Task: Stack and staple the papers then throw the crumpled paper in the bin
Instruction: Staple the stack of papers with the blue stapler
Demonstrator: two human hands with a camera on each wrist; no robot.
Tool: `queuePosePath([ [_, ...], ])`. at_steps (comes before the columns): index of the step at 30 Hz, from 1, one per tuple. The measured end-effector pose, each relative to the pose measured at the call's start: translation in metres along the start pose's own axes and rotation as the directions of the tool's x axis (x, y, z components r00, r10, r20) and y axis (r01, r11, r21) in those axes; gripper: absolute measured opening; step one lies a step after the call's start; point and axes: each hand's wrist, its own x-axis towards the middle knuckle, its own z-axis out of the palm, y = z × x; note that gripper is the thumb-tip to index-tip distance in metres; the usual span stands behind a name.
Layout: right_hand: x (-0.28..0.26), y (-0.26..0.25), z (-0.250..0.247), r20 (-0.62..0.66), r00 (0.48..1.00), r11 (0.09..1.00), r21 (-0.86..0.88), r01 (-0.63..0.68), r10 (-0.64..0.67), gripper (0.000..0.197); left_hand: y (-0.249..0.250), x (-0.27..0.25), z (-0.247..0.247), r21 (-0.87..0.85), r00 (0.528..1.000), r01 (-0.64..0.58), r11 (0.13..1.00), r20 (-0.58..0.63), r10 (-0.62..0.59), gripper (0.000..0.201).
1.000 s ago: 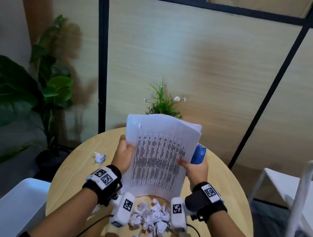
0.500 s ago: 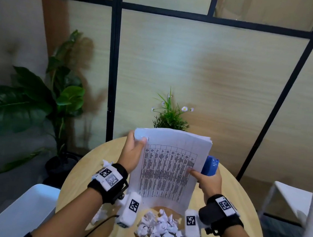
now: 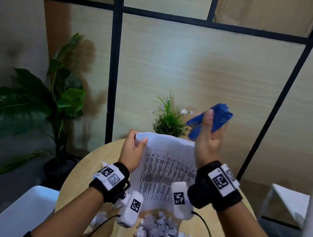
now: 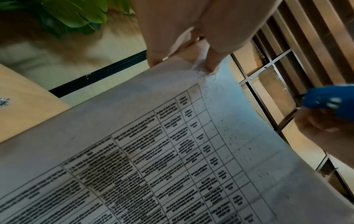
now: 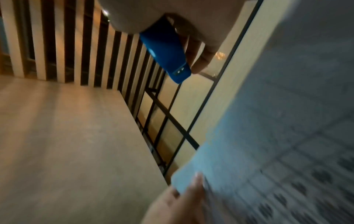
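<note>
My left hand point(image 3: 135, 147) pinches the top left corner of a stack of printed papers point(image 3: 165, 170), which stands upright over the round wooden table point(image 3: 77, 177). The left wrist view shows that hand's thumb point(image 4: 212, 60) on the papers' point(image 4: 172, 151) corner. My right hand point(image 3: 207, 138) is raised above the stack's top right corner and grips a blue stapler point(image 3: 220, 119). In the right wrist view the stapler point(image 5: 166, 57) lies under my fingers point(image 5: 201, 56), beside the papers point(image 5: 277, 144). Several crumpled paper balls point(image 3: 159, 233) lie on the table in front of me.
A small potted plant point(image 3: 168, 123) stands at the table's far edge behind the papers. A large leafy plant point(image 3: 35, 99) is on the floor to the left. White chairs point(image 3: 298, 204) sit at the right and near left point(image 3: 15, 213). No bin shows.
My right hand left the stack's right edge and lifted the blue stapler up above the top right corner. My left hand slid up to the top left corner.
</note>
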Motion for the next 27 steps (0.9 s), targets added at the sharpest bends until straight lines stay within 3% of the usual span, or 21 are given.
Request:
queuePosePath([
  [3, -0.019, 0.015, 0.024, 0.147, 0.989, 0.997, -0.080, -0.021, 0.033, 0.054, 0.000, 0.002, -0.002, -0.003, 1.000, -0.011, 1.000, -0.007, 0.011, 0.037],
  [6, -0.024, 0.031, 0.031, 0.252, 0.968, 0.973, -0.220, 0.071, -0.014, 0.031, -0.006, 0.006, -0.006, -0.061, 0.999, -0.023, 0.998, 0.026, 0.025, 0.034],
  [8, -0.023, 0.037, 0.032, 0.326, 0.944, 0.944, -0.294, 0.151, -0.050, 0.027, -0.010, 0.008, -0.009, -0.118, 0.997, -0.022, 0.993, 0.068, 0.030, 0.024],
  [12, -0.020, 0.042, 0.034, 0.413, 0.902, 0.888, -0.359, 0.287, -0.124, 0.029, -0.010, 0.008, -0.013, -0.159, 0.992, -0.042, 0.986, 0.114, 0.060, 0.008],
  [16, -0.017, 0.044, 0.040, 0.469, 0.882, 0.826, -0.474, 0.304, -0.055, 0.028, -0.006, 0.007, -0.014, -0.185, 0.985, -0.070, 0.980, 0.145, 0.098, 0.005],
  [21, -0.013, 0.049, 0.054, 0.526, 0.851, 0.718, -0.590, 0.370, -0.006, 0.026, -0.007, 0.004, -0.014, -0.174, 0.980, -0.042, 0.984, 0.182, 0.074, 0.015],
  [27, -0.010, 0.052, 0.062, 0.451, 0.892, 0.621, -0.708, 0.337, 0.030, 0.028, -0.012, -0.012, -0.010, -0.151, 0.973, 0.017, 0.988, 0.232, 0.018, 0.040],
])
